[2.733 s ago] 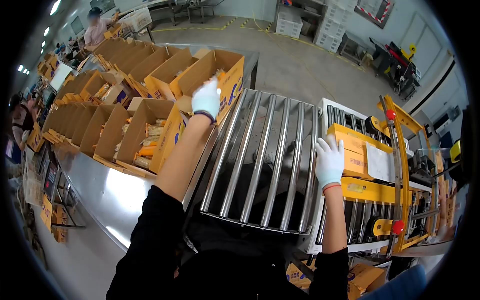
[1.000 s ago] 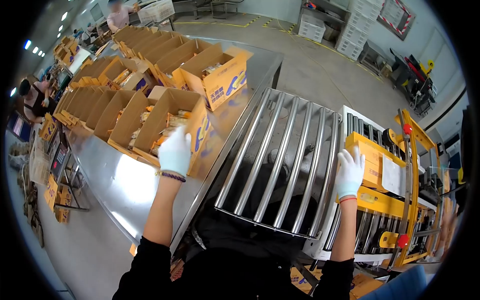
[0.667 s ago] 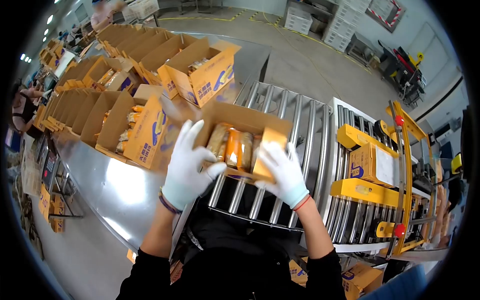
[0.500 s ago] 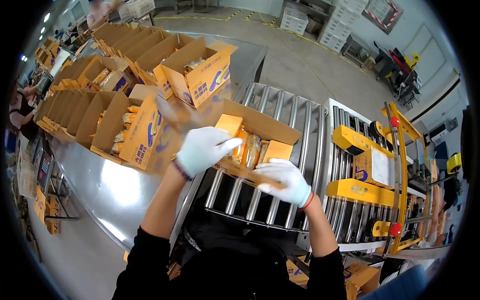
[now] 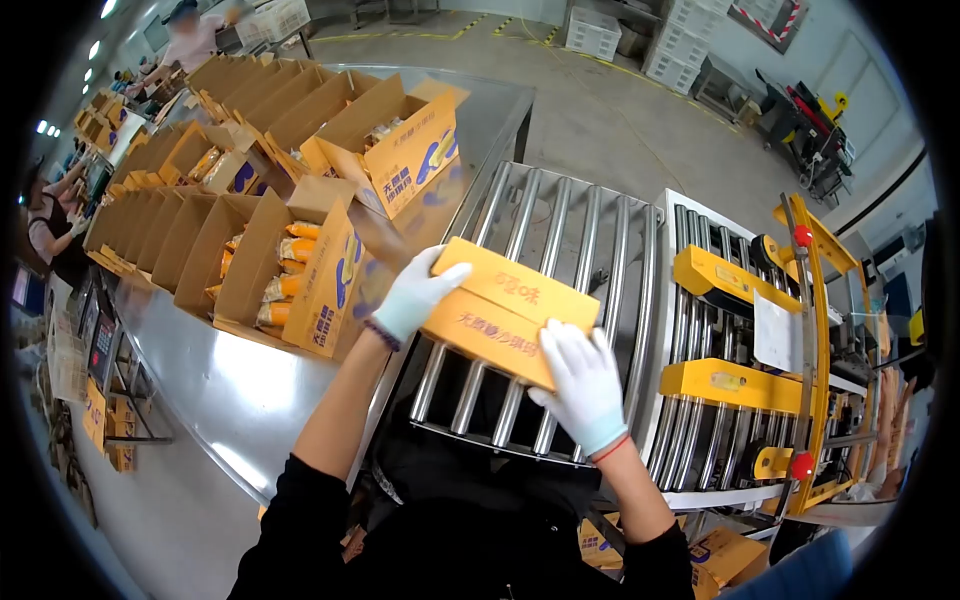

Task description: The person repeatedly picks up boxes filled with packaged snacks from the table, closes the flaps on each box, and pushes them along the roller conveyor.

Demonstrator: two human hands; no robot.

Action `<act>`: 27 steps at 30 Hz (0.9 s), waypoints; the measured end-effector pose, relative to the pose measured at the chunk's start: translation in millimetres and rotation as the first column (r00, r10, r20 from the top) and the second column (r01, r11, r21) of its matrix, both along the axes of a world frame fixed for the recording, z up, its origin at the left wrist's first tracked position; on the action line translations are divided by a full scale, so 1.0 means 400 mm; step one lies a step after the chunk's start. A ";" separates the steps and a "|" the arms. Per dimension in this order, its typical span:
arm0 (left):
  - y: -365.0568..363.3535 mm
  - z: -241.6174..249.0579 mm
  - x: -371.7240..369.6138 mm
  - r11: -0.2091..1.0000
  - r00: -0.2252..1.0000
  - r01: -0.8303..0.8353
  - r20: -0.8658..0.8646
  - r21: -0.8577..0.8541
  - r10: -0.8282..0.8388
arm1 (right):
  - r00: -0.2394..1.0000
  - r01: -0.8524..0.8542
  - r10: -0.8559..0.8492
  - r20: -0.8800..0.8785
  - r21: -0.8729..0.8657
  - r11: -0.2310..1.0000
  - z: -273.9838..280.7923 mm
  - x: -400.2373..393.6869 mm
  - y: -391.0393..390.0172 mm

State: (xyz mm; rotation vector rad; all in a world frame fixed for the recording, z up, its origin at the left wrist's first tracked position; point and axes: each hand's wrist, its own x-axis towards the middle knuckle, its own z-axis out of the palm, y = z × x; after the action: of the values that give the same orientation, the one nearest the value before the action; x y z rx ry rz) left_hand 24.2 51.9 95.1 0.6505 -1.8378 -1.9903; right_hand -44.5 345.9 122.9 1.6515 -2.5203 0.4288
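A yellow-orange carton (image 5: 512, 305) lies on the metal rollers with its top flaps folded down and printed characters facing up. My left hand (image 5: 415, 297), in a white glove, grips the carton's left end, its thumb over the top corner. At the right end, my gloved right hand (image 5: 580, 378) holds the front corner, fingers along the top flap and thumb low on the near side. The carton's contents are hidden. Just left of it, on the metal table, stands an open carton (image 5: 328, 285) with orange-wrapped packets (image 5: 285, 285) in it.
Rows of open cartons (image 5: 410, 150) fill the metal table (image 5: 240, 380). The roller conveyor (image 5: 600, 240) leads right to a machine with yellow side guides (image 5: 735, 385) and a yellow frame (image 5: 815, 350). Co-workers (image 5: 55, 225) stand at the far left. White crates (image 5: 680, 60) are stacked behind.
The carton's flaps, earlier upright with packets showing, are now folded down over its top. My right hand has moved onto the top flap. The carton between the yellow guides has moved farther right.
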 end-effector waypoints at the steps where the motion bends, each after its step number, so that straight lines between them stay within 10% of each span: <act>1: 0.009 0.003 -0.033 0.993 0.997 0.058 0.059 -0.098 -0.053 | 0.999 0.037 -0.037 -0.005 0.029 0.999 0.017 -0.013 0.017; 8: 0.364 -0.120 -0.311 0.721 0.969 -0.241 -0.207 -0.649 0.138 | 0.904 0.400 -0.388 -0.179 0.041 0.915 0.025 -0.206 0.018; 9: 0.356 -0.102 -0.312 0.848 0.978 0.167 -0.024 -0.503 -0.207 | 0.907 0.401 -0.394 -0.150 0.020 0.916 0.024 -0.218 0.007; 11: 0.305 -0.005 -0.271 0.664 0.717 0.697 0.228 -0.271 -0.659 | 0.906 0.380 -0.380 -0.187 -0.035 0.924 -0.011 -0.242 0.007; 13: 0.239 0.068 -0.211 0.705 0.948 0.319 0.196 -0.634 -0.253 | 0.884 0.404 -0.409 -0.227 -0.074 0.912 -0.028 -0.265 0.040; 16: -0.052 0.148 -0.230 0.144 0.966 -0.144 -0.107 -0.979 0.237 | 0.854 0.431 -0.440 -0.279 -0.096 0.897 -0.037 -0.277 0.082; 18: -0.227 0.190 -0.228 -0.246 0.786 -0.124 -0.247 -0.961 0.567 | 0.879 0.390 -0.379 -0.289 -0.021 0.921 -0.013 -0.284 0.099; 21: -0.377 0.160 -0.208 0.043 0.644 0.338 0.265 -0.940 0.718 | 0.899 0.332 -0.349 -0.264 -0.107 0.937 -0.038 -0.303 0.114; 27: -0.106 0.152 -0.045 0.072 0.955 0.136 0.150 -0.988 0.255 | 0.938 0.306 -0.228 0.263 -0.311 0.900 -0.131 -0.210 0.035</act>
State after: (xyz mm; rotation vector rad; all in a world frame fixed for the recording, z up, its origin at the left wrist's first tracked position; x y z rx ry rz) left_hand 6.1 9.6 156.0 0.4775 -2.6567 -0.0631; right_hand -128.5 359.8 70.3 1.1627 -2.5746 1.0081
